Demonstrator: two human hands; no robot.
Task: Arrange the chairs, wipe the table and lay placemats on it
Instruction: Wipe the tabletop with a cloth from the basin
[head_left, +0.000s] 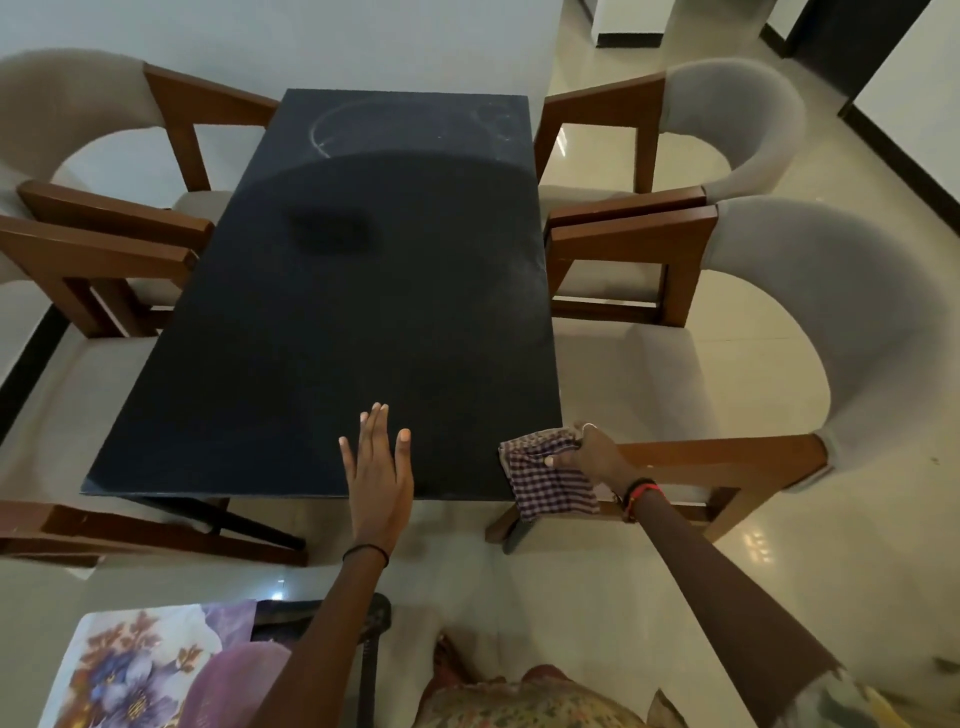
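Note:
A black rectangular table (337, 322) fills the middle of the view, with pale ring smears near its far end. My left hand (378, 462) rests flat on the near edge, fingers straight. My right hand (592, 454) grips a purple and white checked cloth (550, 480) at the table's near right corner; the cloth hangs partly over the edge. Two chairs with wooden arms and grey padded backs stand on the right (779, 322), (727, 119). Two more stand on the left (78, 130), (62, 405).
A floral printed sheet (140, 670) lies on a surface at the lower left, beside my left forearm. Glossy cream floor tiles (841, 571) spread to the right. A white wall stands behind the table's far end.

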